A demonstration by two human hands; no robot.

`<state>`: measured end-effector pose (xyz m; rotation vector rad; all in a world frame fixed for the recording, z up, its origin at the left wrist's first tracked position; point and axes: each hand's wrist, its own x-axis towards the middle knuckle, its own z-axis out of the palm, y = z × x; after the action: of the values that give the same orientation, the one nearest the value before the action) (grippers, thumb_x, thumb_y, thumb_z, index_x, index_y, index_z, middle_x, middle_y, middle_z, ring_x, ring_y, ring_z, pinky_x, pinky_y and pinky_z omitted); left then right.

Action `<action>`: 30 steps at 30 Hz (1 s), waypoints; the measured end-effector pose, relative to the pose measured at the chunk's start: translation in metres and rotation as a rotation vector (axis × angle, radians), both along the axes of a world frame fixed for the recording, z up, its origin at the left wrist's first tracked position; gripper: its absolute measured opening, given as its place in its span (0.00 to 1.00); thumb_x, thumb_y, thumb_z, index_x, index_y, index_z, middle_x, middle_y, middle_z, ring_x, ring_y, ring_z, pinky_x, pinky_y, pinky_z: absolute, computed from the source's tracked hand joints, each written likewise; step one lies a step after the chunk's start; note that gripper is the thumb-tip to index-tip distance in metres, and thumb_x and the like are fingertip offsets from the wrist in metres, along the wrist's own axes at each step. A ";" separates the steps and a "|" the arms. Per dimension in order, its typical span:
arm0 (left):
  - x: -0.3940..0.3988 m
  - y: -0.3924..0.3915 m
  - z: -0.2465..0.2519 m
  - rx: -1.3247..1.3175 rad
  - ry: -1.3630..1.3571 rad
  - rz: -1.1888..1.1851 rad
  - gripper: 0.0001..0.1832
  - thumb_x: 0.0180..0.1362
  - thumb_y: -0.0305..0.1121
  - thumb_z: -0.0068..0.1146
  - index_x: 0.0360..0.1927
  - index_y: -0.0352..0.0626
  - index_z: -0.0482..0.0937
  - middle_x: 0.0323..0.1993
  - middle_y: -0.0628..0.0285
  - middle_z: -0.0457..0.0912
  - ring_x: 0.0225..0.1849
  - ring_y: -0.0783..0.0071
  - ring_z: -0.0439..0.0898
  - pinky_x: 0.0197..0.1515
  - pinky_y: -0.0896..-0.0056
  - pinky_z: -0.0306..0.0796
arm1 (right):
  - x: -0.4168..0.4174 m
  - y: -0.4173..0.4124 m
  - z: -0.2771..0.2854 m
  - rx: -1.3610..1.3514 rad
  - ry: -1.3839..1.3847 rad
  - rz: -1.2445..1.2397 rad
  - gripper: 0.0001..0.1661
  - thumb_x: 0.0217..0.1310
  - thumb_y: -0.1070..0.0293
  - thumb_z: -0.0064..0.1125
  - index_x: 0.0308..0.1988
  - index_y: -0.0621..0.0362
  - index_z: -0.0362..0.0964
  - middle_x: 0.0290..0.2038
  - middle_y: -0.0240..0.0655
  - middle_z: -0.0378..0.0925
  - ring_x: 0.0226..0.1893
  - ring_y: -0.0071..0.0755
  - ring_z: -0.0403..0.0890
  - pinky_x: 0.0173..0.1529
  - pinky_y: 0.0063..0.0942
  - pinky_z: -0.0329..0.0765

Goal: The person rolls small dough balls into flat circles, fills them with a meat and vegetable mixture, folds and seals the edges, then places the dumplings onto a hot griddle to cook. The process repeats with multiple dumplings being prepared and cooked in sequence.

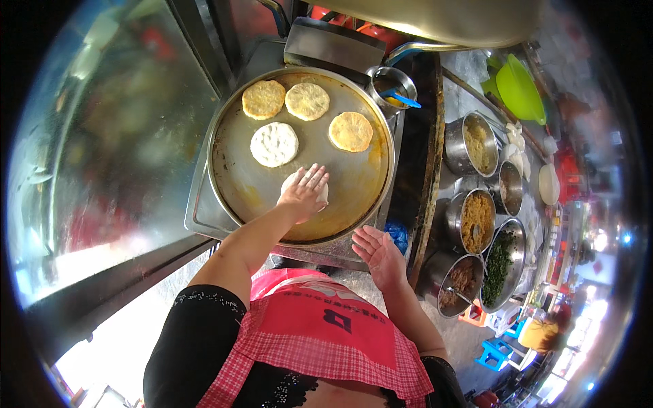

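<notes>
My left hand (305,189) lies palm down on a pale round of dough (322,198) near the front of a large round griddle (245,178); it covers most of the dough. My right hand (376,250) is raised just off the griddle's front right rim, palm turned up and fingers spread, holding nothing. Behind my left hand lies a white, dimpled flatbread (274,145). Farther back are browned flatbreads: one at the back left (264,100), one beside it (307,101), and one at the right (351,132).
A metal pot (378,77) with a blue-handled utensil (403,98) stands at the griddle's back right. Farther right are several steel pots of fillings (454,204), a bowl of chopped greens (520,255) and a green plastic bowl (518,89). A glass panel (127,127) stands left.
</notes>
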<state>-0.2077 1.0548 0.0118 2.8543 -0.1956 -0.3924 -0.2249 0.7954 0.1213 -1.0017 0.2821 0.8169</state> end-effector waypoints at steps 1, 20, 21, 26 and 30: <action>-0.002 -0.006 0.002 -0.049 0.031 0.106 0.38 0.69 0.50 0.38 0.75 0.39 0.44 0.77 0.57 0.43 0.79 0.63 0.38 0.77 0.57 0.32 | 0.003 -0.002 0.005 -0.022 -0.017 0.007 0.29 0.74 0.52 0.39 0.59 0.65 0.65 0.59 0.47 0.71 0.61 0.45 0.72 0.65 0.41 0.67; -0.010 -0.027 0.000 0.025 0.009 0.062 0.40 0.67 0.48 0.45 0.75 0.39 0.45 0.77 0.56 0.43 0.79 0.59 0.36 0.77 0.56 0.31 | 0.037 -0.049 -0.016 -0.032 -0.082 0.226 0.26 0.74 0.57 0.39 0.59 0.67 0.65 0.57 0.48 0.73 0.57 0.44 0.75 0.63 0.39 0.70; -0.006 -0.029 0.001 0.043 0.027 0.009 0.40 0.67 0.47 0.45 0.75 0.39 0.45 0.77 0.56 0.43 0.79 0.59 0.36 0.77 0.56 0.31 | 0.038 -0.048 -0.019 -0.044 -0.078 0.251 0.26 0.74 0.58 0.39 0.59 0.68 0.65 0.57 0.49 0.73 0.57 0.44 0.75 0.63 0.39 0.70; -0.009 -0.059 -0.032 -0.587 -0.124 0.710 0.38 0.67 0.44 0.45 0.74 0.38 0.47 0.77 0.55 0.44 0.79 0.59 0.36 0.77 0.55 0.32 | 0.042 -0.030 -0.023 -0.117 -0.093 0.309 0.26 0.75 0.58 0.39 0.59 0.68 0.66 0.55 0.47 0.75 0.56 0.42 0.76 0.63 0.39 0.70; -0.009 -0.046 0.011 -0.046 0.029 0.065 0.41 0.64 0.47 0.48 0.75 0.41 0.47 0.77 0.56 0.44 0.79 0.61 0.38 0.77 0.56 0.32 | 0.057 -0.021 -0.051 -0.201 -0.263 0.490 0.27 0.76 0.56 0.42 0.60 0.69 0.65 0.57 0.46 0.74 0.58 0.38 0.74 0.63 0.33 0.69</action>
<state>-0.2163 1.0088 0.0225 2.7994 -0.1044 -0.4105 -0.1681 0.7746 0.0700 -1.3803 -0.1186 1.0976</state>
